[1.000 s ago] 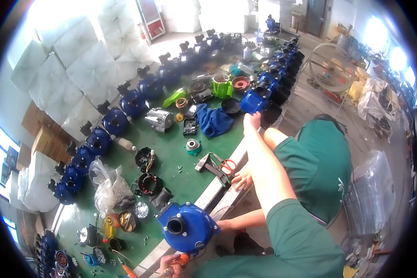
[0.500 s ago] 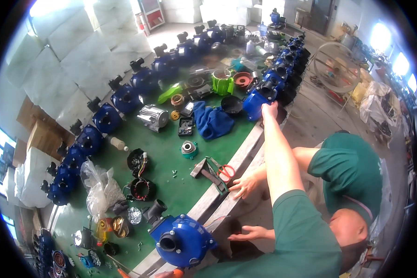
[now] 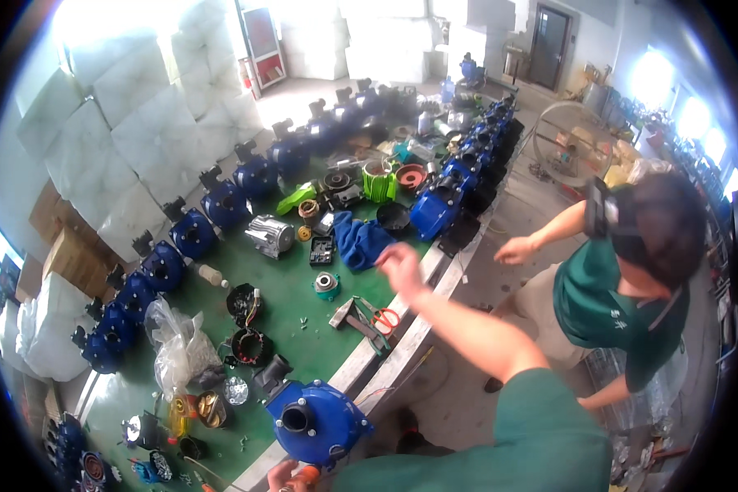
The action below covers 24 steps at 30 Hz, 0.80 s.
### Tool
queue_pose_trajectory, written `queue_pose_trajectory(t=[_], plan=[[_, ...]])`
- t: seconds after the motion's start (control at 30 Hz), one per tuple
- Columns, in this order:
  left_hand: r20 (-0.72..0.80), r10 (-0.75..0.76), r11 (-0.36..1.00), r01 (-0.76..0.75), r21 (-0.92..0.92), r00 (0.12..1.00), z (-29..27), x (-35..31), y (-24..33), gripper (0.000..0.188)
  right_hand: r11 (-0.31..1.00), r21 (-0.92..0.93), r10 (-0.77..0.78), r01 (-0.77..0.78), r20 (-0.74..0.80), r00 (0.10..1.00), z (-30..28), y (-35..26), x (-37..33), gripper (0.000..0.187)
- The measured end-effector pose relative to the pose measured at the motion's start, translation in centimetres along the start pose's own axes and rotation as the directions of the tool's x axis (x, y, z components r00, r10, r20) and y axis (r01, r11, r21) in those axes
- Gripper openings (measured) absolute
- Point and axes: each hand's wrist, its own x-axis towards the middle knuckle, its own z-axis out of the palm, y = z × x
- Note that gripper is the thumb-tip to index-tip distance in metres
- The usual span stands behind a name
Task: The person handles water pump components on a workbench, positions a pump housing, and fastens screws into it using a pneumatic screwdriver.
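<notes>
My right hand [image 3: 401, 269] is stretched out over the bench, slightly blurred, beside a crumpled blue cloth [image 3: 359, 239]. Its fingers look loosely bent and apart, with nothing visible in them. At the lower edge my left hand [image 3: 281, 475] is closed around an orange-handled tool [image 3: 307, 474], mostly cut off by the frame. Just above it a blue pump [image 3: 324, 422] with a black port rests at the bench's near edge. Red-handled scissors [image 3: 385, 318] and a hammer [image 3: 351, 312] lie between the pump and my right hand.
Rows of blue pumps [image 3: 162, 266] line the green bench [image 3: 299, 344]. A silver motor housing [image 3: 271, 235], a plastic bag [image 3: 176, 348] and black bowls of parts [image 3: 252, 348] stand on it. A co-worker in green [image 3: 603, 283] stands close at my right.
My right hand has left the blue pump at the right row and swung left toward the cloth. The co-worker has straightened up from bending and moved back from the bench.
</notes>
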Motion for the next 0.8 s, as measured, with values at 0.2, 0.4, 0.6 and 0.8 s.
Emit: queue_pose_trajectory(t=[0.2,0.4,0.6,0.8], plan=[[0.026,0.086,0.975,-0.089,0.204,0.996,-2.0,1.0,-3.6,0.072,0.999,-0.035,0.049,-0.038,0.883,0.466,11.6,-12.6,-22.9,0.047],[-0.096,0.472,0.783,-0.366,0.503,0.877,1.4,1.7,1.9,0.057,0.992,-0.054,0.069,-0.118,0.99,0.126,16.4,-10.5,-31.8,0.08],[-0.003,0.363,0.847,-0.329,0.418,0.932,0.6,1.3,1.7,0.066,0.998,-0.054,0.061,-0.044,0.981,0.185,16.5,-10.1,-33.3,0.058],[0.004,0.353,0.86,-0.326,0.391,0.936,1.3,1.6,1.7,0.058,0.976,-0.219,0.216,0.005,0.962,0.165,15.8,-11.5,-32.4,0.042]])
